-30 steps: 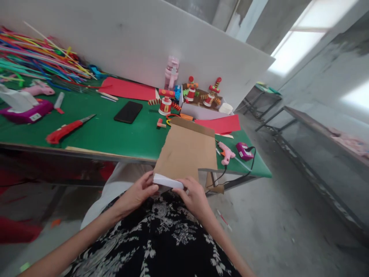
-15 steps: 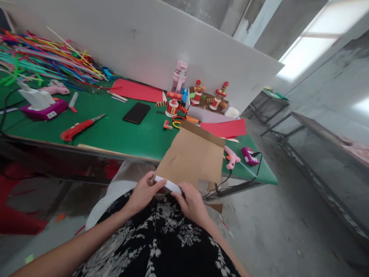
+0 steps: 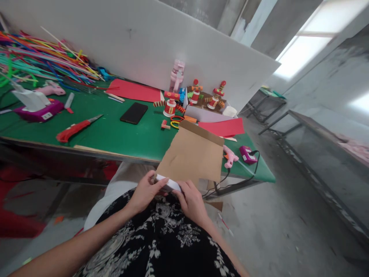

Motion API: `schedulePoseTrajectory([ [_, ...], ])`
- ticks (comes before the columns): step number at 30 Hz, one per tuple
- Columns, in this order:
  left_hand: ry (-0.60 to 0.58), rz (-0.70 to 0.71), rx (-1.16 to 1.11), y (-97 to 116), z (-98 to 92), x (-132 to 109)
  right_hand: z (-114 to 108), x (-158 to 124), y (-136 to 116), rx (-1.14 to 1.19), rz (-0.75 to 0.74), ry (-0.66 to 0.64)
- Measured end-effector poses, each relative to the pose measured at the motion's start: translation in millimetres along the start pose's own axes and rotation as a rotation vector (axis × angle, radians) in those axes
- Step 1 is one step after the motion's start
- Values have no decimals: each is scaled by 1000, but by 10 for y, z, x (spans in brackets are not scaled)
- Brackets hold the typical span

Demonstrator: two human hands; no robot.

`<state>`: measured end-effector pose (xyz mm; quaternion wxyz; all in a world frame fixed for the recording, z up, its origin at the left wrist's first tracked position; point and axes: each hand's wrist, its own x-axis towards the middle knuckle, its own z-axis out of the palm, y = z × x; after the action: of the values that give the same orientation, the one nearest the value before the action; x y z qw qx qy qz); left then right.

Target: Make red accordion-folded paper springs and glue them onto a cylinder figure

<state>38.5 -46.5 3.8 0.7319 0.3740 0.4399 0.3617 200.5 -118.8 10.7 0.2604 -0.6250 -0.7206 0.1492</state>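
Observation:
Close to my lap, my left hand (image 3: 146, 191) grips the left end of a white cardboard strip (image 3: 172, 184), thumb on top. The strip's right end is pinched by my right hand (image 3: 189, 198), its fingers bent round the edge. Directly beyond lies a large brown cardboard sheet (image 3: 196, 152), overhanging the table's front edge, its far side folded up. Whether the strip is joined to this sheet, I cannot tell; my hands hide its ends.
On the green table (image 3: 115, 140) are a red-handled knife (image 3: 75, 130), a black phone (image 3: 134, 113) and a pink glue gun (image 3: 230, 157). Small red-and-white figures (image 3: 170, 107) stand near an open box (image 3: 206, 114). Colourful pipe cleaners (image 3: 49, 57) are heaped at left.
The view has shifted slightly, so the table items sit a little further left. Both hands keep their hold on the strip, which has tipped a little and shows more of its near side.

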Motion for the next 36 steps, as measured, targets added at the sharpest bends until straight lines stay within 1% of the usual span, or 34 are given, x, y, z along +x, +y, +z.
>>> schedulePoseTrajectory([
  [4, -10, -13, -17, 3, 12, 10, 7, 4, 13, 4, -11, 3],
  [7, 13, -25, -22, 19, 45, 11, 18, 9, 20, -26, -17, 10],
  [11, 41, -22, -27, 30, 87, -5, 14, 21, 9, -57, 2, -20],
  [14, 41, -46, -40, 30, 83, -1, -6, 34, -18, -55, 32, -42],
  [16, 6, -79, -52, 42, 62, 12, -22, 41, -38, -45, 50, -48],
  [19, -94, -130, -58, 75, 31, 31, -33, 42, -57, -49, 66, -53],
  [21, -122, -137, -47, 89, 25, 35, -24, 32, -55, -79, 68, -56],
  [26, -56, -109, -30, 64, 71, 25, 13, 0, -55, -263, 63, -54],
  [32, -9, -110, -29, 46, 148, 22, -46, 22, -159, -411, 189, -150],
  [34, -10, -90, -25, 46, 166, 21, -59, 24, -178, -445, 208, -148],
  [36, -6, -74, -16, 39, 182, 24, -54, 21, -176, -470, 211, -118],
])
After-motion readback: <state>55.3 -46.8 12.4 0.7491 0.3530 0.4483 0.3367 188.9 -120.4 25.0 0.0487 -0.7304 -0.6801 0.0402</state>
